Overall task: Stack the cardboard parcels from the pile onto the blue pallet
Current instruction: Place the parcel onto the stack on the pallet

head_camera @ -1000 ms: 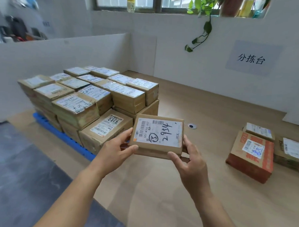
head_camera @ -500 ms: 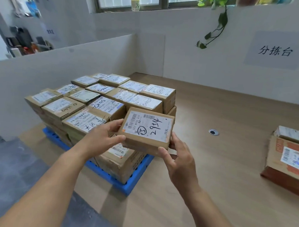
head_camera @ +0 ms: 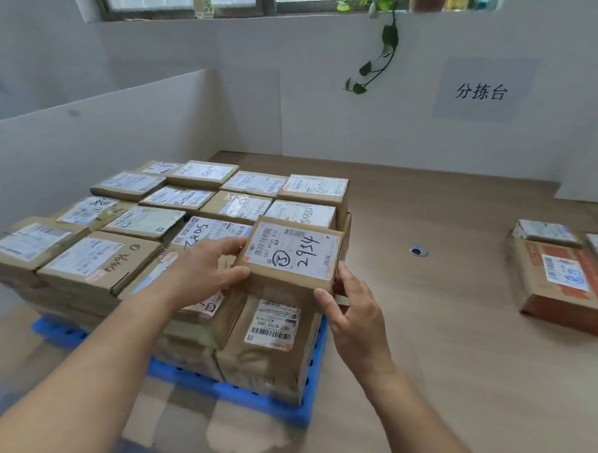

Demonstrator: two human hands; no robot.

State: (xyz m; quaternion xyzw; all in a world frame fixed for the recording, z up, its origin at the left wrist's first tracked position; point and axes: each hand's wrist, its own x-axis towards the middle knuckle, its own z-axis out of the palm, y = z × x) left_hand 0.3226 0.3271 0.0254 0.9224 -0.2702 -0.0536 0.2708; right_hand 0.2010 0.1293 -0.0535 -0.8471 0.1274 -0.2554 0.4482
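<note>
Wooden floor [head_camera: 440,335] looms closer: your left hand [head_camera: 203,273] and right hand [head_camera: 352,314] grip the parcel [head_camera: 291,253] (handwritten 2934) by its sides, now over the blue pallet [head_camera: 249,395].

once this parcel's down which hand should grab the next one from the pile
Right, probably. The pile lies right of the pallet, nearer the right hand. The left hand grips the parcel by its left edge over the stack and would have to cross over.
</note>
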